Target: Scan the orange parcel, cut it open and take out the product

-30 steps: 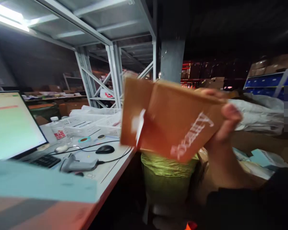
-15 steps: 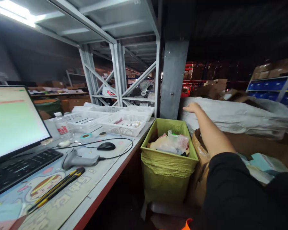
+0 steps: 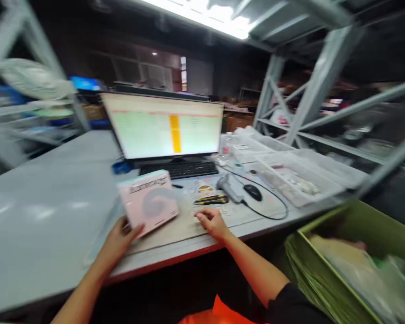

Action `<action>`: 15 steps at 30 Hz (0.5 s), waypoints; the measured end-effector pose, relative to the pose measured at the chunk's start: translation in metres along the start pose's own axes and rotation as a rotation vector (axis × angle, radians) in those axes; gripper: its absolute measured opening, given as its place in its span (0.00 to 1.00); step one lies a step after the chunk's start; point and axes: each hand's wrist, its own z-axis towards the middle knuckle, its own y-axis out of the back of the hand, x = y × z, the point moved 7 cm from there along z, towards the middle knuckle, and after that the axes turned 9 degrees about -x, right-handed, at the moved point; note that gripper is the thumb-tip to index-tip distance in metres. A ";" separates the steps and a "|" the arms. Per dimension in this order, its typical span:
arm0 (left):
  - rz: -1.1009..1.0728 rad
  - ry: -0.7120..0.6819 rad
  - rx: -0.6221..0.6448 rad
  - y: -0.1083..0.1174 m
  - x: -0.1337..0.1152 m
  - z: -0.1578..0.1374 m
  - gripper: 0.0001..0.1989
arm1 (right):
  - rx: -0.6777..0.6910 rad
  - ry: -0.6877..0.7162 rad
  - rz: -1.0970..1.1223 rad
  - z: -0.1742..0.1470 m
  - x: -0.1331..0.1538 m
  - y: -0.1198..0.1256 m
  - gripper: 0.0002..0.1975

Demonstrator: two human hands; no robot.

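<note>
My left hand (image 3: 123,238) grips the lower left corner of a pink box (image 3: 150,202) with a pale blue top edge, dark lettering and a grey swirl. The box is tilted above the desk mat (image 3: 182,231). My right hand (image 3: 214,223) is over the front of the mat, its fingers curled together; what they hold, if anything, is too blurred to make out. Just beyond it lie yellow-and-black utility knives (image 3: 211,200). A grey barcode scanner (image 3: 230,190) and a black mouse (image 3: 253,192) rest farther right.
Behind the box stand a keyboard (image 3: 182,168) and a lit monitor (image 3: 165,128). White plastic baskets (image 3: 303,180) line the desk's right side. A green bin (image 3: 327,252) with plastic waste is beside the desk. Grey rack posts (image 3: 319,81) rise at the right.
The view has swung left from the bin to the desk and monitor. The right hand, earlier stretched out beyond the bin, is now over the mat. The left hand and pink box have come into view.
</note>
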 end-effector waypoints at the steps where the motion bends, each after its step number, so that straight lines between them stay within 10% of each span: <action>1: -0.043 0.056 -0.015 0.012 0.015 -0.007 0.41 | 0.064 -0.020 0.012 0.003 -0.007 -0.012 0.24; 7: -0.213 0.110 0.048 0.006 0.030 -0.020 0.44 | 0.300 -0.133 0.014 0.008 -0.030 -0.038 0.25; 15: -0.260 0.095 0.078 0.007 0.021 -0.027 0.43 | 0.294 -0.162 -0.015 0.005 -0.038 -0.043 0.25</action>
